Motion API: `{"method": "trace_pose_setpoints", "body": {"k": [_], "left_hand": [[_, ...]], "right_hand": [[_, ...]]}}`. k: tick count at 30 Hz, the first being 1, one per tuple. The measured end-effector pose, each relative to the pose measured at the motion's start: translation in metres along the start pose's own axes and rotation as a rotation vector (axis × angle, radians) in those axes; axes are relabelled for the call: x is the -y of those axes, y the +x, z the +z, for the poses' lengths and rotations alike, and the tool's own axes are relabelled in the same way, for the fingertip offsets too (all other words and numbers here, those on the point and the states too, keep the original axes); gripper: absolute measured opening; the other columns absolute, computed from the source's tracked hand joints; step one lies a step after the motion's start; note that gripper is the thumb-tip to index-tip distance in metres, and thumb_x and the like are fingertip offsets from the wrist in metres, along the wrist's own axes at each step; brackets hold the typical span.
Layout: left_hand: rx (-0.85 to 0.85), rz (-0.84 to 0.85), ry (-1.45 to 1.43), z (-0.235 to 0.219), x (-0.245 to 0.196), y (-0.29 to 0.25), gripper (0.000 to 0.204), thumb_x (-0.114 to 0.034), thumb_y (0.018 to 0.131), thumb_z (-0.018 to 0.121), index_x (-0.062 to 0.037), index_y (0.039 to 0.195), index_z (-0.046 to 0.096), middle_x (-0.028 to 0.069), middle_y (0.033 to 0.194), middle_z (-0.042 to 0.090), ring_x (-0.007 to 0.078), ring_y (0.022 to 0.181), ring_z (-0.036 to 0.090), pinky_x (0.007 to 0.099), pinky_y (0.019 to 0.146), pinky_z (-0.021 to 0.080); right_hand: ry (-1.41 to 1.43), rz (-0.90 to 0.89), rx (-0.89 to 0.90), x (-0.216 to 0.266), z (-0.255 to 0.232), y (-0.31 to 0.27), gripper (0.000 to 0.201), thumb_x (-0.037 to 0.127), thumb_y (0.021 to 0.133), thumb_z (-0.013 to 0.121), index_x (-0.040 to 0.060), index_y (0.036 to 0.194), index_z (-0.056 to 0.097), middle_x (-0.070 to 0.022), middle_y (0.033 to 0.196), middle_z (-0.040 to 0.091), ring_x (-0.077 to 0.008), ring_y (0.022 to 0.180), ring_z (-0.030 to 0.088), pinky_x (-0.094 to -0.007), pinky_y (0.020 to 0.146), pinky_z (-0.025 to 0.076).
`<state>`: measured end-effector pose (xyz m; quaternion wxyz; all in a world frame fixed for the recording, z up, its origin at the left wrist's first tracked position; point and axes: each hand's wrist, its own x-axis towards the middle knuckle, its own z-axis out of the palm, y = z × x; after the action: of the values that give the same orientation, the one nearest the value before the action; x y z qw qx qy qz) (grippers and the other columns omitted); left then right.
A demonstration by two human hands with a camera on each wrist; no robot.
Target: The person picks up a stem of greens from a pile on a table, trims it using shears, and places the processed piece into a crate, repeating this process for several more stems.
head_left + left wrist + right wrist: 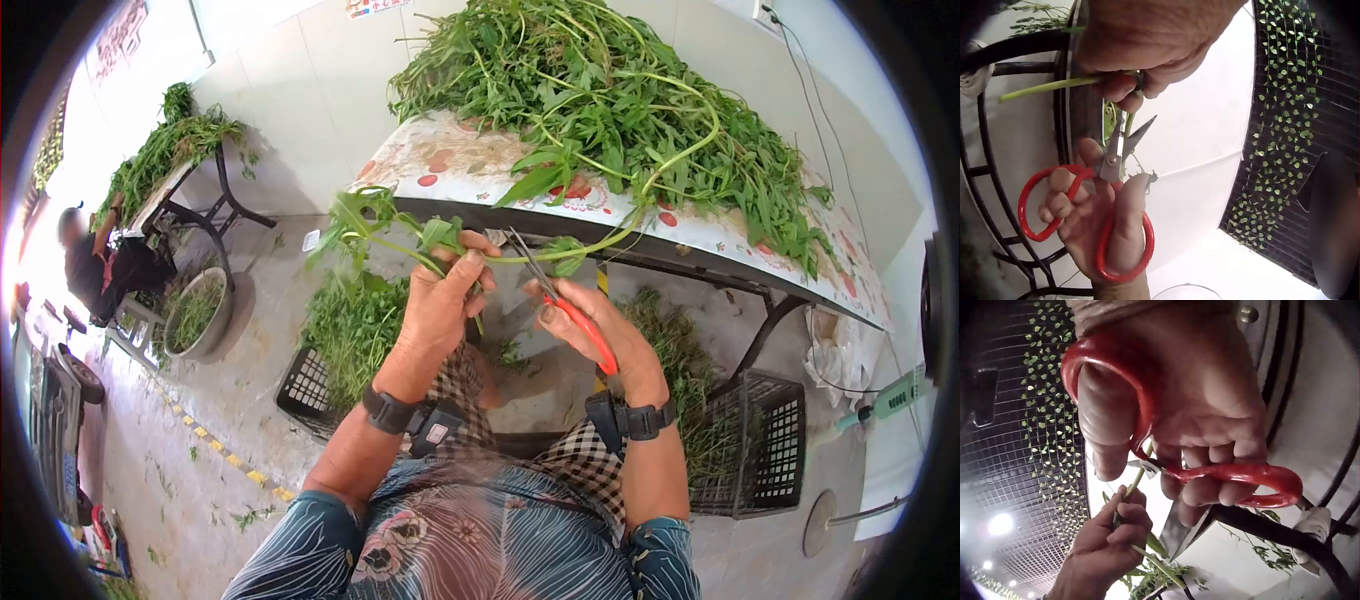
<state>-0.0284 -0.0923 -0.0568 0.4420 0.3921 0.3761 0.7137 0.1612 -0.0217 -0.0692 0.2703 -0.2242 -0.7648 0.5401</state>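
My left hand (pixel 445 290) pinches a leafy green cutting (pixel 365 235) and the lower end of a long green stem (pixel 610 242). That stem arches back to the heap of greens on the table. My right hand (pixel 610 330) holds red-handled scissors (pixel 585 328), thumb through one loop and fingers through the other. In the left wrist view the scissor blades (pixel 1113 150) stand apart, with the stem running down to them just below the pinching fingers. The right wrist view shows the stem (pixel 1138 481) crossing by the blades, between both hands.
A large heap of leafy stems (pixel 600 100) covers the table (pixel 440 165) ahead. Below it stand black crates, a left one (pixel 305 390) with greens and a right one (pixel 770 440) beside more greens. Further left, a person (pixel 95 260) sits near a basin (pixel 222 335) and another laden table.
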Motion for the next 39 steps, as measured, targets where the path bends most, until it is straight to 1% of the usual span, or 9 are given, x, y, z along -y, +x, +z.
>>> {"method": "trace_pose_setpoints", "body": {"k": [4,9,12,18,21,25,30,33,39], "left_hand": [[0.016,0.066,-0.050,0.007,-0.012,0.013,0.012,-0.016,0.090,0.054,-0.0100,0.099,0.055,0.0023,0.095,0.060,0.0066,0.071,0.052,0.0174,0.046,0.035],[-0.017,0.100,-0.053,0.009,-0.017,0.024,0.009,-0.017,0.090,0.054,-0.0102,0.095,0.056,0.0008,0.092,0.060,0.0053,0.070,0.052,0.0173,0.047,0.034],[-0.052,0.081,-0.026,0.008,-0.015,0.027,0.008,-0.018,0.090,0.053,-0.0106,0.093,0.056,0.0003,0.091,0.060,0.0060,0.072,0.052,0.0183,0.048,0.035],[-0.142,0.072,-0.054,-0.006,-0.006,0.043,0.013,-0.021,0.091,0.050,-0.0084,0.093,0.054,0.0016,0.091,0.059,0.0102,0.076,0.054,0.0249,0.053,0.041],[-0.130,0.086,-0.052,0.002,-0.007,0.039,0.015,-0.023,0.092,0.048,-0.0081,0.091,0.053,0.0034,0.085,0.059,0.0122,0.072,0.055,0.0263,0.050,0.042],[0.018,0.076,0.110,0.005,-0.005,0.035,0.018,-0.026,0.093,0.047,-0.0083,0.088,0.051,0.0047,0.074,0.057,0.0128,0.064,0.054,0.0264,0.049,0.042],[0.006,0.089,0.088,0.030,-0.007,0.033,0.020,-0.026,0.093,0.047,-0.0071,0.088,0.049,0.0043,0.071,0.056,0.0119,0.060,0.054,0.0243,0.046,0.041],[-0.010,0.024,0.086,0.040,-0.005,0.034,0.019,-0.026,0.093,0.046,-0.0082,0.088,0.050,0.0036,0.073,0.055,0.0119,0.061,0.053,0.0242,0.046,0.040],[0.083,0.041,0.118,0.048,-0.002,0.038,0.016,-0.021,0.092,0.048,-0.0062,0.097,0.052,0.0030,0.073,0.055,0.0106,0.059,0.053,0.0216,0.043,0.037]], "right_hand": [[0.088,-0.060,0.009,0.008,-0.014,0.018,0.044,0.038,0.088,0.055,0.0004,0.112,0.054,-0.0122,0.085,0.059,-0.0158,0.075,0.051,-0.0293,0.071,0.045],[-0.076,-0.017,-0.001,0.035,-0.014,0.020,0.037,0.032,0.089,0.056,0.0012,0.108,0.055,-0.0041,0.077,0.056,-0.0115,0.071,0.050,-0.0263,0.066,0.044],[-0.001,-0.080,0.027,0.026,-0.012,0.027,0.042,0.041,0.087,0.055,0.0042,0.108,0.055,0.0012,0.070,0.052,-0.0065,0.063,0.046,-0.0217,0.054,0.038],[-0.081,0.064,-0.042,0.021,-0.019,0.030,0.036,0.037,0.088,0.056,0.0035,0.102,0.056,-0.0005,0.068,0.053,-0.0060,0.061,0.047,-0.0213,0.054,0.039],[0.005,-0.036,-0.032,0.000,-0.033,0.043,0.034,0.035,0.087,0.056,0.0036,0.101,0.056,-0.0017,0.066,0.054,-0.0061,0.060,0.049,-0.0210,0.054,0.039],[-0.219,0.047,0.012,0.026,-0.049,0.032,0.034,0.034,0.082,0.061,0.0011,0.092,0.058,-0.0041,0.068,0.055,-0.0128,0.061,0.053,-0.0280,0.059,0.044],[-0.539,0.227,0.083,0.054,-0.060,0.024,0.033,0.028,0.078,0.063,-0.0007,0.093,0.058,-0.0092,0.076,0.060,-0.0165,0.065,0.054,-0.0298,0.064,0.044],[-0.415,0.063,-0.071,0.031,-0.069,0.021,0.035,0.028,0.075,0.066,-0.0019,0.092,0.058,-0.0049,0.071,0.056,-0.0119,0.062,0.051,-0.0268,0.060,0.043],[-0.572,0.183,0.055,0.039,-0.083,0.013,0.034,0.022,0.073,0.068,-0.0019,0.094,0.059,-0.0043,0.075,0.057,-0.0101,0.065,0.051,-0.0257,0.059,0.042]]}}
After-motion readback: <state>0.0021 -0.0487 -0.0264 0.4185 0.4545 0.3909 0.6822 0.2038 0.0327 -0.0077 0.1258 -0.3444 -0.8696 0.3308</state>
